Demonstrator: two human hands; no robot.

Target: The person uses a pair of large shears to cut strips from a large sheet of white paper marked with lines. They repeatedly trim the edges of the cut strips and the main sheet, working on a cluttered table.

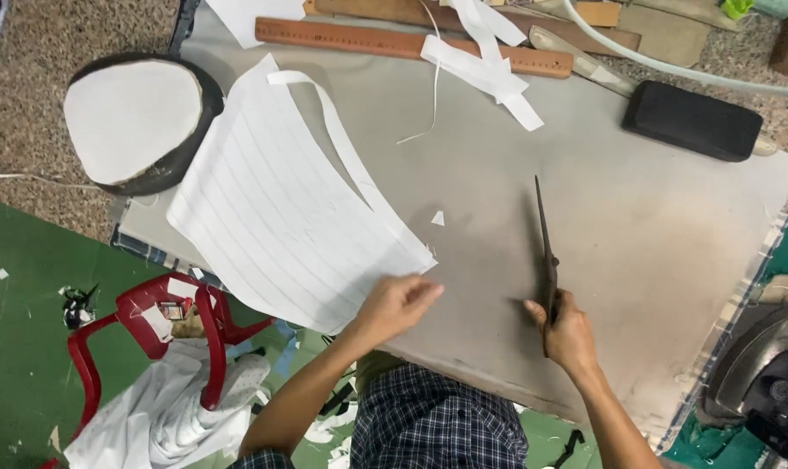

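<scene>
My left hand [398, 304] rests with bent fingers on the near corner of a large white lined piece of fabric [276, 213] that lies on the grey padded table [654, 234]. A narrow white strip [346, 152] curls along the fabric's right edge. My right hand [570, 332] grips the handles of long dark scissors [545, 247], whose closed blades point away from me and stand on edge on the table. A tiny white scrap [437, 218] lies between fabric and scissors.
A round white-topped black pad [133, 117] sits at far left. Wooden rulers [394, 39] and white strips [485, 65] lie along the back, a black block [691, 120] at back right. An iron [763, 373] sits at right; a red chair [164, 330] with white cloth stands below left.
</scene>
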